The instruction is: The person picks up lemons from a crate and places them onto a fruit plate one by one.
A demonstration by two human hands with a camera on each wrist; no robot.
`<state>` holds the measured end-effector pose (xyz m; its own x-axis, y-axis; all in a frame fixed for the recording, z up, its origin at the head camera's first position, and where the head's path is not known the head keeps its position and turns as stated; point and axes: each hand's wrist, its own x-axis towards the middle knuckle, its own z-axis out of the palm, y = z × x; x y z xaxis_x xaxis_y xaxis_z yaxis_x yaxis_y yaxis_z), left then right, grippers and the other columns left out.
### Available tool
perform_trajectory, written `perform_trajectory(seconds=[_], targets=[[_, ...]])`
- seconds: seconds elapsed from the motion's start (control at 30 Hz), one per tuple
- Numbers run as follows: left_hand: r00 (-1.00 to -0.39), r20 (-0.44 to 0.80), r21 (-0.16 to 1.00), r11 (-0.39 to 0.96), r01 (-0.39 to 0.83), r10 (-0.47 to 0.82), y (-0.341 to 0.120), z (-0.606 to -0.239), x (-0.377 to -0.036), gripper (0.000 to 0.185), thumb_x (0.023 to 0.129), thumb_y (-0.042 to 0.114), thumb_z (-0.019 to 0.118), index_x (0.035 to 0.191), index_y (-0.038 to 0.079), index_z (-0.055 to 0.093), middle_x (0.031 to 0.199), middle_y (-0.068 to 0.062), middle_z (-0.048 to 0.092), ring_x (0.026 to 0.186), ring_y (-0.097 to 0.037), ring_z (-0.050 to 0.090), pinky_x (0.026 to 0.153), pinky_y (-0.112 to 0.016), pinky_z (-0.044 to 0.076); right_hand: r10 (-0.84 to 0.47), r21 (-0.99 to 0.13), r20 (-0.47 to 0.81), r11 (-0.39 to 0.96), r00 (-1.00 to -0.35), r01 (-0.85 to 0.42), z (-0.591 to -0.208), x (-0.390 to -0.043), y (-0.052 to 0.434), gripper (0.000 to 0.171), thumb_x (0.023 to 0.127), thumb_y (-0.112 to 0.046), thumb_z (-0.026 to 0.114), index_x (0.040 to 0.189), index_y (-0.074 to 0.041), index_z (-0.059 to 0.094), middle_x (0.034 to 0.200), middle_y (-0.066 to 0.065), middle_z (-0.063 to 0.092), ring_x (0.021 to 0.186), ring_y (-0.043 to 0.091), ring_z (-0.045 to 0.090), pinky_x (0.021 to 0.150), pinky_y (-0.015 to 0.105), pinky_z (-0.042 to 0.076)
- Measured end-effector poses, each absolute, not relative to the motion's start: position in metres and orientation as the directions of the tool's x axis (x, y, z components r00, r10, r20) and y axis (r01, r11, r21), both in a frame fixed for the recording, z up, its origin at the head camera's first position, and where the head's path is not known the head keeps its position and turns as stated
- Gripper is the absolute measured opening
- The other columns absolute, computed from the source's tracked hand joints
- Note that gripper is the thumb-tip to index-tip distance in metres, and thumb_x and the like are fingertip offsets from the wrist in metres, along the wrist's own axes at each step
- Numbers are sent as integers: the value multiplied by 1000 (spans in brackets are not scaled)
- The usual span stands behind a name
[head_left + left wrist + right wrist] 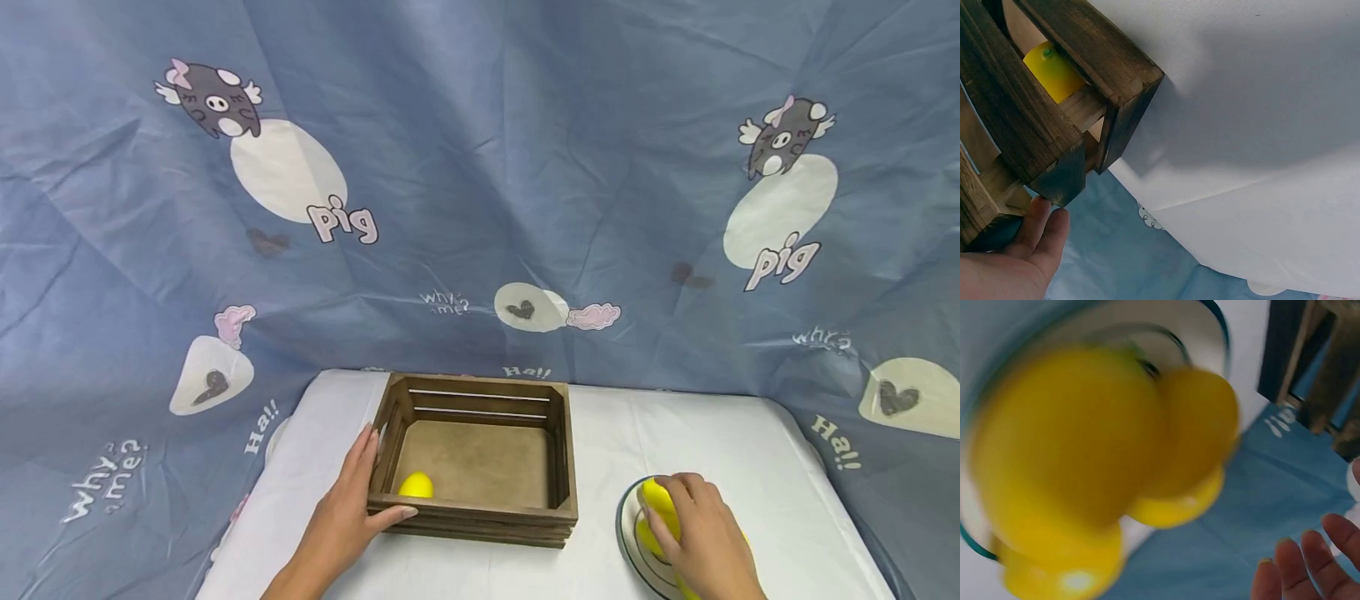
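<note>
A brown wooden crate [480,508] stands on the white table, with one yellow lemon [416,485] in its near left corner. My left hand [352,504] holds the crate's near left corner, fingers along the side and thumb on the front board. The left wrist view shows that hand [1029,250] against the crate [1016,119], with the lemon [1054,69] visible between the slats. My right hand [697,537] reaches over a blue-rimmed plate [624,533] and its fingers lie on the top lemon [660,497]. The right wrist view is blurred: lemons [1072,444] fill it, and loose fingertips [1310,562] show at lower right.
A white cloth [712,442] covers the table, whose edges drop off left and right. A blue printed sheet [480,208] hangs behind and drapes around the table. The plate sits near the table's front right, right of the crate [1329,369].
</note>
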<state>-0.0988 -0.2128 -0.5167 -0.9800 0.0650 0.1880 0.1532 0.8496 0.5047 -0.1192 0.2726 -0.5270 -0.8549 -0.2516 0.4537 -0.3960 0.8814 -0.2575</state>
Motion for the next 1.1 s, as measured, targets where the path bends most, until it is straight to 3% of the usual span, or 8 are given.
perform_trajectory(seconds=[0.2, 0.53, 0.83, 1.1], targets=[[-974, 215, 498, 850, 170, 68, -213, -518, -99, 121, 76, 41, 95, 166, 5, 23, 173, -15, 15, 135, -45, 53, 85, -58, 57, -298, -258, 497, 846, -815, -467, -498, -138, 269, 45, 81, -19, 86, 119, -3, 68, 113, 10, 63, 99, 31, 59, 84, 50, 49], [-977, 201, 506, 847, 162, 67, -212, -517, -102, 121, 76, 42, 94, 167, 7, 22, 173, -13, 14, 134, -44, 54, 87, -59, 56, -322, -290, 472, 822, -821, -489, -457, -151, 245, 69, 84, -43, 88, 137, -9, 62, 133, 10, 61, 120, 31, 58, 86, 55, 58], [-978, 195, 514, 842, 164, 71, -211, -517, -103, 121, 76, 41, 95, 167, 7, 22, 173, -12, 15, 138, -43, 51, 90, -58, 55, -458, -205, 500, 762, -734, -615, -429, -162, 216, 80, 81, -53, 86, 141, -6, 61, 131, 11, 64, 118, 31, 62, 89, 51, 58], [-980, 192, 511, 846, 152, 60, -214, -518, -100, 122, 76, 43, 94, 167, 7, 21, 173, -15, 15, 136, -45, 52, 89, -59, 56, -604, -171, 405, 688, -687, -706, -414, -173, 186, 94, 82, -67, 81, 154, -15, 52, 146, 5, 57, 129, 28, 58, 95, 49, 56]])
